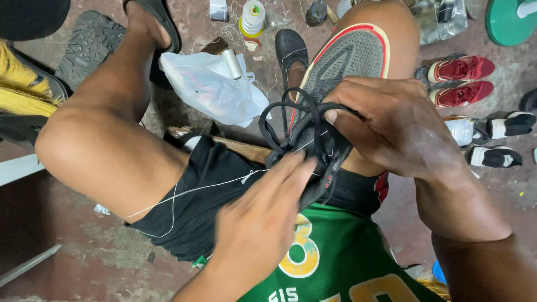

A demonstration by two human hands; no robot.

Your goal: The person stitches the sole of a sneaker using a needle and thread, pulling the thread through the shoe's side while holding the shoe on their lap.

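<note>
- A white thread (pixel 190 191) runs across the person's black shorts (pixel 207 196) on the left thigh and rises to the shoe; it looks thin and limp, easy to snag, and I judge it needs a light pull only.
- The left hand (pixel 260 223) reaches up from below, fingers stretched and loosely open, the fingertips (pixel 299 165) touching the near end of the shoe; whether they pinch the thread or a needle I cannot tell.
- The shoe (pixel 335 72) is a dark sports shoe turned sole-up, resting between the knees on the right thigh, above the green jersey (pixel 335 263). Its grey sole has a red and pale rim.
- Its long axis runs from the near end at the hands, low and left, up and slightly right to the far rounded end near the knee; which end is toe and which heel I cannot tell for sure.
- Black laces (pixel 291 120) bunch in loose loops at the near end. They are soft and floppy and would slip about, so they offer no grip.
- By my judgement the shoe is light, with a springy, fairly stiff sole and a soft upper; the firm sole edge near the middle is the best place to hold.
- The right hand (pixel 397 126) is closed over the shoe's near part from the right, thumb pressing down on the laces, fingers wrapped round the side.
- On the floor (pixel 84 263) to the right lie red shoes (pixel 461 78).
</note>
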